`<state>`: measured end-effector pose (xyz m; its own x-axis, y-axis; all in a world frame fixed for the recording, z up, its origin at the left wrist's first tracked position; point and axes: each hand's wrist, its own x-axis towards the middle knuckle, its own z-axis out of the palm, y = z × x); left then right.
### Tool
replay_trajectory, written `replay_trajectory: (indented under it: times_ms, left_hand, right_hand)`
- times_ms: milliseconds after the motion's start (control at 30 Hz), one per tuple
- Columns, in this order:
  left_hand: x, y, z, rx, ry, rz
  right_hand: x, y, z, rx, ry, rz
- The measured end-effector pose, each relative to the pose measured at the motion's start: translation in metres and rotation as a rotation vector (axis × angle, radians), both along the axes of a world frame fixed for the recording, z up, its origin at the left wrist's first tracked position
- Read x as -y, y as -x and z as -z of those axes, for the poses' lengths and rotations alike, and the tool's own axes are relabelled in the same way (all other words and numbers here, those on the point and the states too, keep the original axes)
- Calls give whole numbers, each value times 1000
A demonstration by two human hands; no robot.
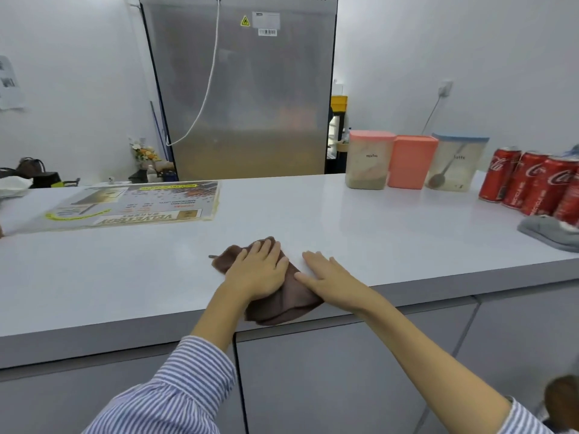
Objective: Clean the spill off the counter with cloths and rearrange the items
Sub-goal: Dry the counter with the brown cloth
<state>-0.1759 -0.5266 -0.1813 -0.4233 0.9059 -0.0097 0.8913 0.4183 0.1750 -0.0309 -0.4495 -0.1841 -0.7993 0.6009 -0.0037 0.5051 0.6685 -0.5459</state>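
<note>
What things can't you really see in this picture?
- Counter spill: none shows; the brown cloth and both flat hands, left hand and right hand, cover that spot.
- Grey cloth: cut off by the right edge.
- Cola cans: the last ones run off the right edge.
- Poster: small print unreadable.

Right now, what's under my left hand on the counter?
The left hand lies flat on a brown cloth, which rests on the white counter and hangs over its front edge. Whatever is beneath the cloth is covered, so a spill there cannot be seen.
</note>
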Motion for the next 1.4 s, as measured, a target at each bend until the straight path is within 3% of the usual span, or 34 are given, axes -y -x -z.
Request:
replay_trajectory:
  times_ms: [233, 333, 433, 667, 800, 967, 1133, 1200, 1400]
  left_hand:
    - [0, 50, -4, -44, 52, -225]
    - [13, 61, -5, -96, -68, -315]
    - [29, 67, -16, -47, -287, -290]
    - [87, 66, -33, 150, -600, -283]
    - [86, 66, -31, 279, -726, -364]
    - [57, 53, -25, 341, -730, -299]
    - [35, 41, -18, 375, -669, -244]
    - [20, 29, -20, 377, -673, -209]
    - [-43, -27, -23, 410, -611, 16]
  right_hand:
    - [9, -15, -13, 37, 86, -38]
    - [12, -17, -19, -19, 102, -41]
    - [24, 4, -27, -150, -29, -88]
    - [44, 105, -2, 138, -236, -87]
    - [73, 111, -4, 129, -297, -316]
    - [40, 38, -1, 92, -373, -269]
    - [-73, -21, -12, 367, -363, 200]
    - [-88, -10, -10, 352, -397, 300]
    - [-44, -24, -1, 165, -328, 15]
